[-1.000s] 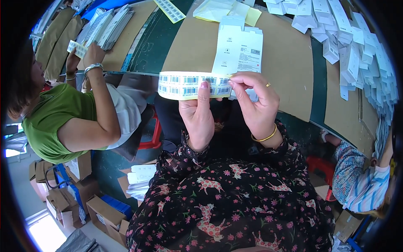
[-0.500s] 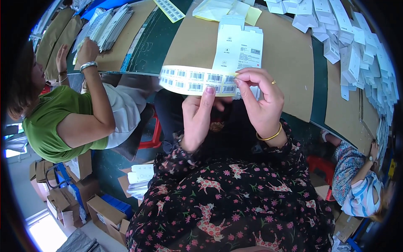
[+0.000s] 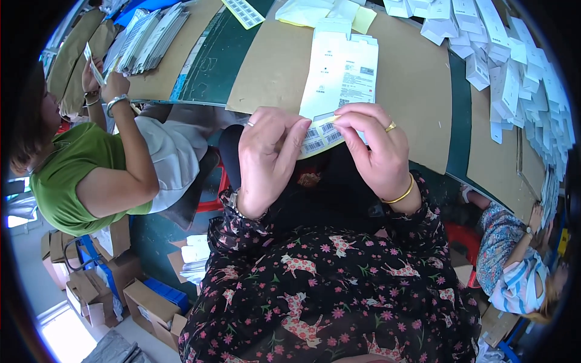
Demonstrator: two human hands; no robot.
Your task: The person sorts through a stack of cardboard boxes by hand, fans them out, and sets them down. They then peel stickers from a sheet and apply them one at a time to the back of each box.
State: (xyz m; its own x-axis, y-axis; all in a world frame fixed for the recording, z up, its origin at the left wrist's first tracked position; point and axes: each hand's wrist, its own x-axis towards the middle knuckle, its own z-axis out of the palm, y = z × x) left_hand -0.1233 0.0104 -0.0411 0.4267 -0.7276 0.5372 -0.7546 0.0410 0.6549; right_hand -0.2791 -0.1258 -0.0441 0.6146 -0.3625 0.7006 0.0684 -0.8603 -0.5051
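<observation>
A strip of barcode labels [image 3: 321, 138] on yellowish backing is stretched between my hands, just off the near table edge. My left hand [image 3: 264, 158] is closed on its left part, thumb on top, with the back of the hand covering much of the strip. At the strip's right end, my right hand [image 3: 380, 148] pinches the upper corner between thumb and forefinger. Whether a single label is lifted there is too small to tell. Just beyond my fingers, a stack of flat white printed cartons [image 3: 330, 75] lies on the table.
Yellow and white backing papers [image 3: 305, 12] and another label sheet [image 3: 244, 13] lie at the far side. White boxes [image 3: 466, 36] pile up at the right. A co-worker in green [image 3: 91, 175] sits at the left near stacked cartons [image 3: 154, 42]; another person [image 3: 514, 266] is at the right.
My left hand has shifted left and turned over the strip, hiding most of it. My right fingers stay at its right end. The co-worker at the left now lifts a flat white piece.
</observation>
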